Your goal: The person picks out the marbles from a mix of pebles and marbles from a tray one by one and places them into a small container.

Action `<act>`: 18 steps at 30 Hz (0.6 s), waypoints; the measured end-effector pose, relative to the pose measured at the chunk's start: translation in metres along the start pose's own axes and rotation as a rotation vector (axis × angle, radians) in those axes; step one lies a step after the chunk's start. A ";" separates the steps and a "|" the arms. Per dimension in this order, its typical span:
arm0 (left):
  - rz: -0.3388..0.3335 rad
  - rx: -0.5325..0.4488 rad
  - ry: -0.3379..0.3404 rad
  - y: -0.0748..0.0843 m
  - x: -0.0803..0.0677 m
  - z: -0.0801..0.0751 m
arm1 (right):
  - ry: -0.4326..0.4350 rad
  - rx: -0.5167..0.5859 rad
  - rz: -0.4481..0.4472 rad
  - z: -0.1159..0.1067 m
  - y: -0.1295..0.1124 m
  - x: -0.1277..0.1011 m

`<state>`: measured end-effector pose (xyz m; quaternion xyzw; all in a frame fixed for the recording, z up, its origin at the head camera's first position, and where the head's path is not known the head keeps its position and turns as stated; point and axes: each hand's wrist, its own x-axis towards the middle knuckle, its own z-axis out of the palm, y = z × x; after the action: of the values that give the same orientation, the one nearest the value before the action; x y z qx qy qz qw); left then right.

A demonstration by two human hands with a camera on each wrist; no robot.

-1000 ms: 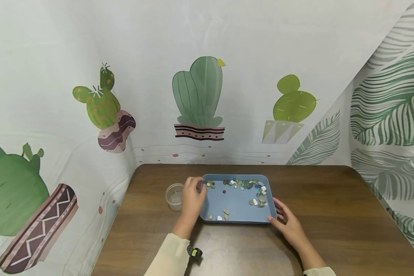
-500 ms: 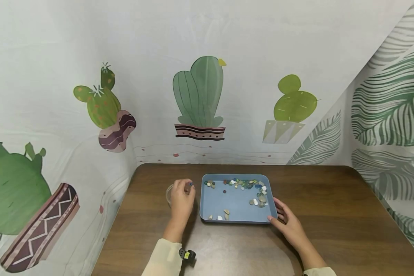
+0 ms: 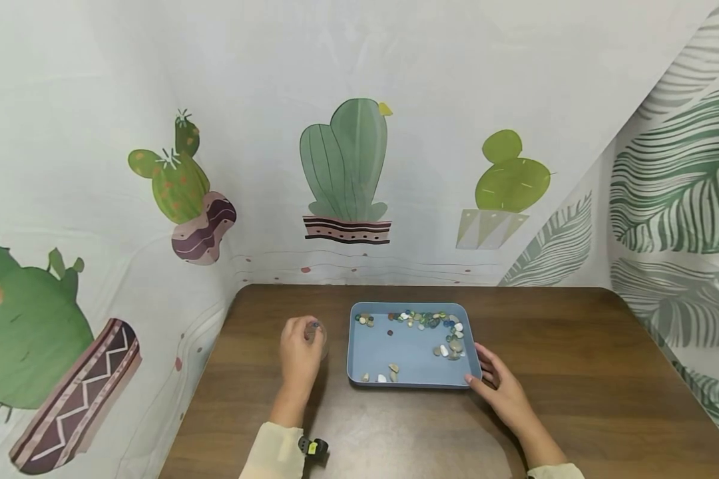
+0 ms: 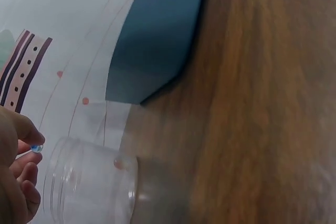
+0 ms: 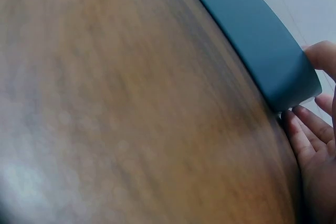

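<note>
Starting left of the blue tray (image 3: 409, 349), I note my left hand (image 3: 299, 349) poised over the clear cup (image 4: 89, 182), which stands on the wooden table (image 3: 575, 372) just beside the tray's left wall. The thumb and forefinger pinch a small blue bead (image 4: 36, 148) above the cup's mouth; the other fingers are loosely curled beneath it. The tray itself sits flat on the table. Pebbles and beads (image 3: 422, 319) lie in a row along its far edge, a cluster rests near its right wall, and a few sit at its near edge. At the tray's near right corner, my right hand (image 3: 500, 386) braces it: the thumb lies on the rim and the fingers (image 5: 310, 129) reach under the corner, relaxed and nearly straight. Behind the tray hangs a cactus-print cloth (image 3: 344, 166).
</note>
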<state>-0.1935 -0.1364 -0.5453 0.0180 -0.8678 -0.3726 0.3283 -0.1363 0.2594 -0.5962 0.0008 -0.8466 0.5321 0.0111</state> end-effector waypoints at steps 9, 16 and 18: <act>0.031 0.079 0.008 -0.009 -0.003 -0.007 | -0.007 0.002 0.007 0.000 -0.003 0.000; 0.027 0.081 0.014 -0.012 -0.002 -0.007 | -0.010 -0.005 0.015 0.000 -0.006 0.000; 0.028 0.075 0.020 -0.012 -0.002 -0.007 | -0.010 -0.001 0.012 0.000 -0.005 -0.001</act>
<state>-0.1908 -0.1487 -0.5504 0.0221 -0.8781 -0.3348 0.3411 -0.1358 0.2570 -0.5914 -0.0015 -0.8469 0.5318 0.0038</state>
